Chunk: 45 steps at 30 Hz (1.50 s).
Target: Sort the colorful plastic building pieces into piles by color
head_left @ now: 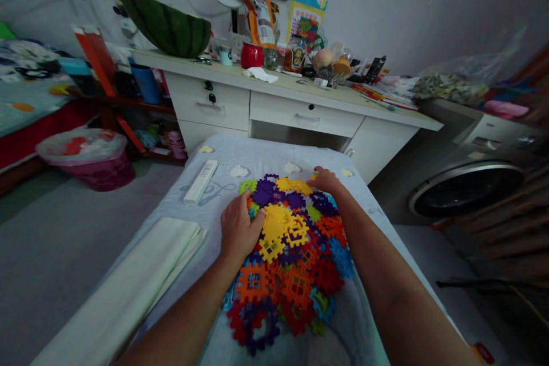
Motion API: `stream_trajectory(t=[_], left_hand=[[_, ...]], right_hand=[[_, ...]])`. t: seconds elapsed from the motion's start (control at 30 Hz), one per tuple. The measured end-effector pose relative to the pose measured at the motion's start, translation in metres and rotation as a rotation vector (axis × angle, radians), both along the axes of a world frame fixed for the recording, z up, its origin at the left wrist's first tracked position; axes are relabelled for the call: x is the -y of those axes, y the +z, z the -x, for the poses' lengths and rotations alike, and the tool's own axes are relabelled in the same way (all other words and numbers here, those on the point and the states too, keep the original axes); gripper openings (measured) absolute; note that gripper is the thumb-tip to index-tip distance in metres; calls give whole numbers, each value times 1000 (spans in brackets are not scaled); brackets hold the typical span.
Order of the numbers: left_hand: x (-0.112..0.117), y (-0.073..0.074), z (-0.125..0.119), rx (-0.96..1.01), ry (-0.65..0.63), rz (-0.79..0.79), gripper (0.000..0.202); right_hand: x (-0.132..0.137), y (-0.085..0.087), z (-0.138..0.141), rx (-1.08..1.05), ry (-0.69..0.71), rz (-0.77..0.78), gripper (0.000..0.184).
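Note:
A heap of interlocking plastic building pieces (295, 280) in orange, red, purple, blue, green and yellow lies on a cloth-covered table (274, 151). My left hand (239, 224) rests at the heap's left edge with thumb and fingers apart. Its thumb touches a yellow square piece (274, 223) on top, and its fingertips reach toward a green piece (247, 186). At the far right edge of the heap, my right hand (326, 179) has its fingertips closed on a yellow building piece (302, 186). Its grip is partly hidden. Purple pieces (265, 191) lie between the hands.
Left of the heap are a white narrow box (201, 182) and a folded pale cloth (141, 274). Behind stands a white desk (306, 106) bearing a cut watermelon (167, 26) and jars. A washing machine (472, 160) is at right, a pink bin (92, 163) at left.

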<state>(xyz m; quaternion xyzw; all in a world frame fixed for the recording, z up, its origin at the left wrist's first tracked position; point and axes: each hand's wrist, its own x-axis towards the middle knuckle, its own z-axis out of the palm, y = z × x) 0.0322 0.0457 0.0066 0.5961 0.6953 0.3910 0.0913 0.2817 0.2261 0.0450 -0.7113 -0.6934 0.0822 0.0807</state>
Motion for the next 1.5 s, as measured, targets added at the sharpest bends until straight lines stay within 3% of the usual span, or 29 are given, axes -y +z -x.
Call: stream_trajectory(t=[0.07,0.3,0.43,0.57,0.73,0.97,1.17,1.37,1.5], left_hand=[[0,-1,0,-2,-7,-7,48],[-1,-5,1,-11,2,-25,49],[-1,-4,1,-10,-3,-26,49],[-1,-3,1,-8,-11,-14,49],[-1,-4,1,-1,-5,-27,49],[0,-1,-1,33,0,-32,47],[-3,-4,1,75,15,-60,45],[-5,-5,2,123,30,-65,44],[-5,-1,3,133,28,-19,41]], right_hand=[[-1,-3,-2,6,-11,43,61],[1,5,-2,-184,130,147,22],[7,13,20,-247,294,212,38],[14,13,54,30,369,196,67],[24,1,75,132,384,68,59],[36,3,55,-133,344,-55,41],[71,13,52,-312,419,-65,17],[125,30,55,-485,558,-51,18],[153,39,46,-447,678,22,40]])
